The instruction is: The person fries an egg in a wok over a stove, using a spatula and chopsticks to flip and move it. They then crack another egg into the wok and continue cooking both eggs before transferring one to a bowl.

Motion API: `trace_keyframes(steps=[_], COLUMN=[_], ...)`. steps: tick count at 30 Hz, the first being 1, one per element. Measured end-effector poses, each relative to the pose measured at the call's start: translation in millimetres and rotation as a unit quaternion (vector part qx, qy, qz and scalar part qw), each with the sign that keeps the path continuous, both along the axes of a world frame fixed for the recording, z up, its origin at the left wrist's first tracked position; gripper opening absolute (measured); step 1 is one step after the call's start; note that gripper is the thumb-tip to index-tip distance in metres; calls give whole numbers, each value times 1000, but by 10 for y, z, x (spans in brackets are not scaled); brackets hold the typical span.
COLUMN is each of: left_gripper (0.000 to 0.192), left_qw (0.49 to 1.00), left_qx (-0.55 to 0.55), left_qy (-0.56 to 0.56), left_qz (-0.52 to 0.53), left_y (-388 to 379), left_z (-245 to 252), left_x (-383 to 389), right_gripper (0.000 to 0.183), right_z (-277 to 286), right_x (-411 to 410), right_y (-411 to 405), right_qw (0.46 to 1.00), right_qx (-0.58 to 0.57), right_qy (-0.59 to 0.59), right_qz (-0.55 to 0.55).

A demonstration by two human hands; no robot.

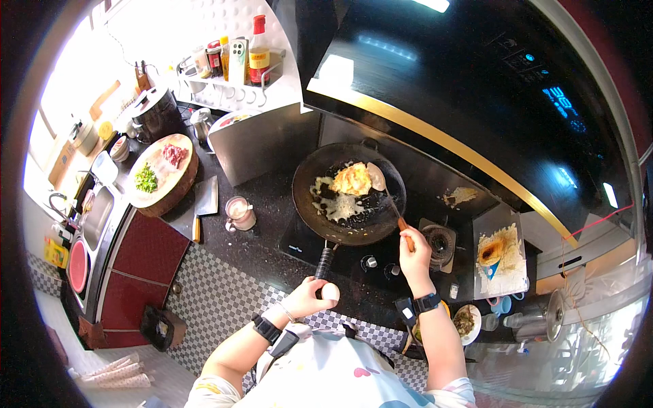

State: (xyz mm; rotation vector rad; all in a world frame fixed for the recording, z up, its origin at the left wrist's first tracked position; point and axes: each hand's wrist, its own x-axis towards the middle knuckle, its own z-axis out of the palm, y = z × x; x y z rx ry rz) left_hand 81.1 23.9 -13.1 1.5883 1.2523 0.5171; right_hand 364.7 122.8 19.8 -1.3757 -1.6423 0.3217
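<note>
A dark wok (pixel 306 224) stands on the hob, with yellow cooked egg (pixel 352 179) and paler, foamy bits spread over its inside. My left hand (pixel 305 300) grips the end of the wok's black-wrapped handle (pixel 324 261); a pale round knob shows past the thumb. In my right hand (pixel 416 253) is the wooden grip of a metal wok spatula (pixel 376 177), whose blade touches the egg's right side.
Left of the wok are a lidded glass mug (pixel 241 214), a cleaver (pixel 206 196) and a round chopping block (pixel 153 166) bearing chopped greens and red meat. A metal splash guard (pixel 255 148) rises behind. A range hood (pixel 433 102) overhangs; a second burner (pixel 440 244) is to the right.
</note>
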Motion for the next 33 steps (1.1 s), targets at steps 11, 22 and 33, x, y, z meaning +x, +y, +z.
trace_keyframes(steps=[11,22,33], left_gripper=[61,55,40], left_qw=[1000,990,981], left_qx=[-21,120,132], left_qy=[0,12,-69], left_qz=[11,70,-125], left_y=[39,170,789], left_z=[63,247,467], left_x=[-27,-31,372], right_gripper=[19,31,53], right_z=[253,-83,437], right_x=[-166,-250,-519], right_y=[-638,-399,-579], right_qw=[931,895,928], right_qx=[14,-104,-48], right_qy=[-336,-393,-140], right_qz=[143,181,342])
